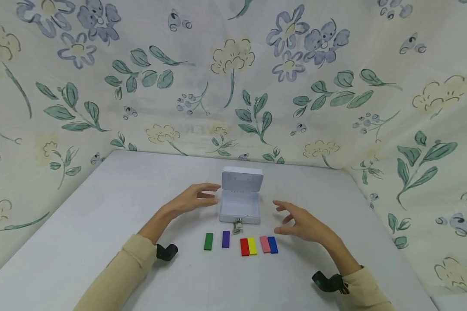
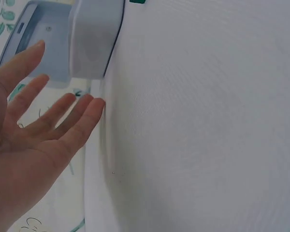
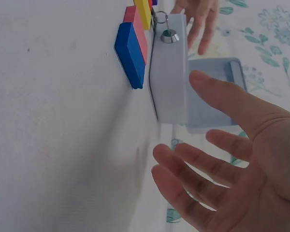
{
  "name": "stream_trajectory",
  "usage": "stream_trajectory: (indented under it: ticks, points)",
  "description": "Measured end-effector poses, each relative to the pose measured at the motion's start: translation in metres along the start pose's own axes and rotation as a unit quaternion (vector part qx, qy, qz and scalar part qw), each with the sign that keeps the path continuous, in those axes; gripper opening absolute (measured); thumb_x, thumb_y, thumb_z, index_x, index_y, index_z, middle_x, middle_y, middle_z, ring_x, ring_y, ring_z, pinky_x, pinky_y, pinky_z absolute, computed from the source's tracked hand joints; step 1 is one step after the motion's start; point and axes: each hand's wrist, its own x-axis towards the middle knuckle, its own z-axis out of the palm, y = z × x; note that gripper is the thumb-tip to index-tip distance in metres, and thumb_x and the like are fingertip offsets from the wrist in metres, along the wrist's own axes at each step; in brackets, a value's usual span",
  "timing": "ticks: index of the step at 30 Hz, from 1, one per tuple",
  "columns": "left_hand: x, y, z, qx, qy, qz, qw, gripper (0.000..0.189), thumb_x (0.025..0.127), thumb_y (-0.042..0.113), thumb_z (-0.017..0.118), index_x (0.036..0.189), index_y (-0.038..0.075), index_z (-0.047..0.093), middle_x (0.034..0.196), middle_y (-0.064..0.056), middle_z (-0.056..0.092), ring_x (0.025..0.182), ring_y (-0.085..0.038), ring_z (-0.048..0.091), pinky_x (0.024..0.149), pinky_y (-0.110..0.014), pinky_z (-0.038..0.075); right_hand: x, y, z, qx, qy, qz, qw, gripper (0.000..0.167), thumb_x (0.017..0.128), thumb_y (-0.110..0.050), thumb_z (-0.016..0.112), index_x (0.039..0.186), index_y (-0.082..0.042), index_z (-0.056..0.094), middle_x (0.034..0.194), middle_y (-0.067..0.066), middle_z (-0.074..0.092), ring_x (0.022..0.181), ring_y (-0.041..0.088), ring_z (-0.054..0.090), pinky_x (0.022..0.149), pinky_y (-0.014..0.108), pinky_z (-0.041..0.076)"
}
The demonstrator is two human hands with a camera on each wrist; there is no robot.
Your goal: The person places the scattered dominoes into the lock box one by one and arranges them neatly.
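Observation:
A white metal cash box stands on the table with its lid raised and its inside bare. Keys hang from the lock on its front. My left hand hovers just left of the box, fingers spread and relaxed, holding nothing. On the other side, my right hand is held a little away from the box with loosely bent, empty fingers. In front of the box lie flat coloured blocks: green, purple, red, yellow, pink and blue.
The table has a white cover. Behind it and at the sides hangs a floral cloth. Black wrist cameras sit at both cuffs. Red and yellow blocks lie side by side, as do pink and blue.

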Motion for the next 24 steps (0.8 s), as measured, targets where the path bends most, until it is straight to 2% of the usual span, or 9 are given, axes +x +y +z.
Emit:
stream_trajectory:
  ticks: [3,8,13,17,24]
  points:
    - [0.0030,-0.0013,0.0023,-0.007,-0.010,-0.001,0.9999,0.057,0.092,0.036,0.068,0.144,0.026,0.049,0.154,-0.005,0.043,0.136,-0.033,0.048,0.110,-0.062,0.038,-0.0014,0.0007,0.0007,0.014,-0.017,-0.002,0.9998,0.077,0.084,-0.030,0.078,0.149,-0.013,0.039,0.136,0.016,0.055,0.106,0.026,0.064,0.083,0.037,0.059]
    - [0.0064,-0.0029,0.0060,-0.013,-0.022,-0.018,0.9995,0.059,0.092,0.038,0.067,0.146,0.030,0.046,0.158,-0.002,0.037,0.140,-0.031,0.044,0.113,-0.062,0.034,-0.0044,0.0027,0.0021,0.036,-0.048,-0.006,0.9982,0.067,0.083,-0.031,0.079,0.139,-0.009,0.049,0.130,0.015,0.058,0.103,0.024,0.062,0.078,0.027,0.058]
    - [0.0082,-0.0013,0.0073,-0.014,-0.025,-0.017,0.9994,0.059,0.094,0.035,0.065,0.149,0.027,0.043,0.159,-0.004,0.035,0.141,-0.032,0.043,0.112,-0.062,0.035,-0.0067,0.0038,0.0037,0.049,-0.059,-0.013,0.9970,0.061,0.081,-0.028,0.080,0.131,-0.006,0.054,0.123,0.013,0.061,0.099,0.023,0.060,0.073,0.021,0.055]
    - [0.0090,-0.0008,0.0081,-0.026,-0.030,-0.012,0.9991,0.060,0.095,0.029,0.064,0.150,0.023,0.041,0.160,-0.007,0.033,0.141,-0.035,0.042,0.111,-0.058,0.039,-0.0082,0.0042,0.0060,0.045,-0.074,-0.014,0.9962,0.060,0.081,-0.027,0.081,0.130,-0.006,0.055,0.121,0.011,0.061,0.096,0.022,0.059,0.071,0.020,0.053]
    - [0.0093,0.0024,0.0106,-0.042,-0.034,-0.017,0.9984,0.062,0.095,0.026,0.064,0.151,0.020,0.040,0.160,-0.007,0.032,0.141,-0.035,0.042,0.111,-0.053,0.042,-0.0094,0.0017,0.0080,0.036,-0.085,-0.012,0.9956,0.058,0.080,-0.026,0.082,0.128,-0.008,0.057,0.114,0.007,0.063,0.093,0.020,0.058,0.074,0.020,0.053]
